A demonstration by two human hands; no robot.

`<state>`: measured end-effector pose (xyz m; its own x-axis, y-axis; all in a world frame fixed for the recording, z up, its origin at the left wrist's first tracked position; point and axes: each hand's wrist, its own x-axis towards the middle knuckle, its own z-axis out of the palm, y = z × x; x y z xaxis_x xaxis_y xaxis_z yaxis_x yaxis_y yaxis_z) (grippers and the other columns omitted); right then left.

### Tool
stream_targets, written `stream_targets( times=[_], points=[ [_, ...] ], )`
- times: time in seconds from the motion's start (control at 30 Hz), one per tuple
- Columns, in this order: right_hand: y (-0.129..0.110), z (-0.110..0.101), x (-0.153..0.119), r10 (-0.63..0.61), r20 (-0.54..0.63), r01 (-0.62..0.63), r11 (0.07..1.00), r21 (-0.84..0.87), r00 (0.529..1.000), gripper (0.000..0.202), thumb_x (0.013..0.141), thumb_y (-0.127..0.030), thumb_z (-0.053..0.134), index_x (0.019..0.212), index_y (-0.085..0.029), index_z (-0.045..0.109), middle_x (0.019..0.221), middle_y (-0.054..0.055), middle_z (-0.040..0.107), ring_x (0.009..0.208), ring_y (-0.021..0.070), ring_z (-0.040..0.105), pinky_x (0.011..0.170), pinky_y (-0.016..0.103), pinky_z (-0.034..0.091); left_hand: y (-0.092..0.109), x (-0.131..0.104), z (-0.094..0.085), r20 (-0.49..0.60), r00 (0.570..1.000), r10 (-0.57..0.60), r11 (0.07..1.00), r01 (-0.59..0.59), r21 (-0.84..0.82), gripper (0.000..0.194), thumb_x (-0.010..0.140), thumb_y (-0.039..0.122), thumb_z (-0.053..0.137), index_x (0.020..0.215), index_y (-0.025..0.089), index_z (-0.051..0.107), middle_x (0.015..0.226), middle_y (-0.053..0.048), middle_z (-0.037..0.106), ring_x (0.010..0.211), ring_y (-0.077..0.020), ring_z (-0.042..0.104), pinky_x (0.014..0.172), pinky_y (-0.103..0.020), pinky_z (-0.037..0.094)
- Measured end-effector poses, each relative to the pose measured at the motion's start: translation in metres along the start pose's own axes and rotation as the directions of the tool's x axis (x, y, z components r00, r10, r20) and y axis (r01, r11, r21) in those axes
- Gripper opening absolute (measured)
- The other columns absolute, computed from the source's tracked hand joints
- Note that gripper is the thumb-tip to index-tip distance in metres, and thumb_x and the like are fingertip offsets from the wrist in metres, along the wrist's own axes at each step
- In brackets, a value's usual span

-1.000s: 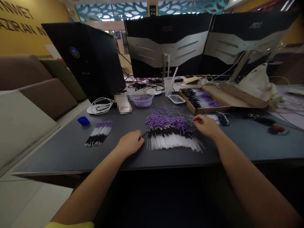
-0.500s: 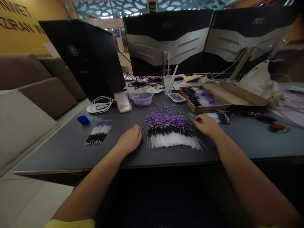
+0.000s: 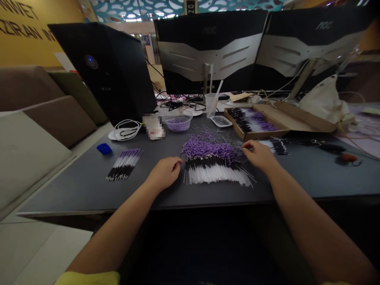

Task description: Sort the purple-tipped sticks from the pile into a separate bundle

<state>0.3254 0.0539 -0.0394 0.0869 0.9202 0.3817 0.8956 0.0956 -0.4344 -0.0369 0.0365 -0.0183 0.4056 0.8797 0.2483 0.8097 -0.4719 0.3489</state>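
Observation:
My left hand (image 3: 165, 173) is at the left edge of the pile, closed, with the index finger stretched toward it. What it pinches, if anything, is too small to make out. At the pile's right side, my right hand (image 3: 259, 154) has thumb and forefinger pinched beside small clear pieces (image 3: 236, 143); anything between the fingertips is hidden. Between my hands lie loose purple sticks (image 3: 204, 147). Below them is a row of thin white tubes (image 3: 215, 175) with black upper parts. A neat bundle of purple, white and black sticks (image 3: 125, 164) lies on the left.
An open cardboard box (image 3: 247, 135) holds more such sticks. Behind the pile stand a clear bowl (image 3: 179, 122) with purple pieces, a small tray (image 3: 221, 121) and a plastic cup (image 3: 210, 106). A blue cap (image 3: 103, 149), white cable (image 3: 128, 130) and computer tower (image 3: 103, 71) are at left.
My left hand has shifted slightly right and up, its index finger now reaching to the pile. The dark thin stick at its fingertips no longer shows clearly. My right hand has barely moved.

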Motion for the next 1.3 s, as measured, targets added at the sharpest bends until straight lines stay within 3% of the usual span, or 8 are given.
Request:
stream_targets(
  times=[0.47, 0.63, 0.9, 1.03, 1.17, 1.3],
  points=[
    [0.002, 0.002, 0.002, 0.002, -0.039, 0.0, 0.999, 0.038, 0.999, 0.021, 0.077, -0.028, 0.057, 0.093, -0.018, 0.067, 0.078, 0.006, 0.066, 0.064, 0.0184, 0.056, 0.063, 0.031, 0.042, 0.003, -0.002, 0.001, -0.005, 0.992, 0.126, 0.991, -0.126, 0.054, 0.027, 0.087, 0.022, 0.044, 0.099, 0.019, 0.067, 0.094, -0.004, 0.071, 0.085, -0.0196, 0.065, 0.078, -0.031, 0.049],
    [-0.007, 0.0, -0.001, -0.118, -0.033, 0.118, 0.993, -0.003, 0.992, 0.026, 0.08, -0.03, 0.056, 0.099, -0.017, 0.067, 0.089, 0.008, 0.066, 0.066, 0.0185, 0.056, 0.066, 0.033, 0.043, 0.004, -0.003, 0.002, -0.035, 0.988, 0.154, 0.988, -0.152, 0.036, 0.03, 0.087, 0.023, 0.045, 0.107, 0.018, 0.067, 0.1, -0.004, 0.071, 0.084, -0.0182, 0.066, 0.079, -0.03, 0.051],
    [-0.026, -0.001, -0.009, -0.312, 0.169, 0.313, 0.949, 0.022, 0.935, 0.016, 0.079, -0.033, 0.059, 0.085, -0.019, 0.065, 0.088, 0.007, 0.063, 0.077, 0.0199, 0.058, 0.07, 0.031, 0.044, 0.005, -0.005, 0.002, -0.051, 0.977, 0.207, 0.977, -0.204, 0.066, 0.028, 0.087, 0.024, 0.05, 0.109, 0.018, 0.066, 0.101, -0.004, 0.072, 0.085, -0.0175, 0.066, 0.078, -0.03, 0.051],
    [-0.029, 0.001, -0.011, -0.349, 0.238, 0.36, 0.933, -0.002, 0.906, 0.013, 0.082, -0.027, 0.055, 0.081, -0.018, 0.064, 0.087, 0.007, 0.062, 0.082, 0.021, 0.058, 0.075, 0.033, 0.043, 0.006, -0.006, 0.003, -0.071, 0.971, 0.23, 0.971, -0.224, 0.083, 0.025, 0.089, 0.027, 0.05, 0.106, 0.019, 0.066, 0.095, -0.003, 0.072, 0.078, -0.0161, 0.066, 0.072, -0.028, 0.05],
    [-0.031, 0.0, -0.011, -0.339, 0.212, 0.346, 0.938, 0.001, 0.917, 0.012, 0.085, -0.024, 0.051, 0.082, -0.017, 0.061, 0.086, 0.008, 0.062, 0.079, 0.021, 0.058, 0.071, 0.032, 0.044, 0.006, -0.007, 0.004, -0.092, 0.957, 0.274, 0.959, -0.265, 0.099, 0.022, 0.09, 0.027, 0.05, 0.102, 0.019, 0.067, 0.09, -0.003, 0.07, 0.079, -0.0159, 0.064, 0.071, -0.027, 0.048],
    [-0.034, -0.001, -0.013, -0.258, 0.14, 0.251, 0.966, 0.065, 0.956, 0.012, 0.087, -0.026, 0.049, 0.088, -0.019, 0.058, 0.082, 0.007, 0.064, 0.07, 0.0197, 0.059, 0.066, 0.033, 0.045, 0.009, -0.007, 0.001, -0.127, 0.945, 0.302, 0.949, -0.286, 0.131, 0.021, 0.091, 0.027, 0.049, 0.095, 0.018, 0.067, 0.082, -0.004, 0.065, 0.076, -0.0151, 0.06, 0.071, -0.027, 0.047]
  ],
)
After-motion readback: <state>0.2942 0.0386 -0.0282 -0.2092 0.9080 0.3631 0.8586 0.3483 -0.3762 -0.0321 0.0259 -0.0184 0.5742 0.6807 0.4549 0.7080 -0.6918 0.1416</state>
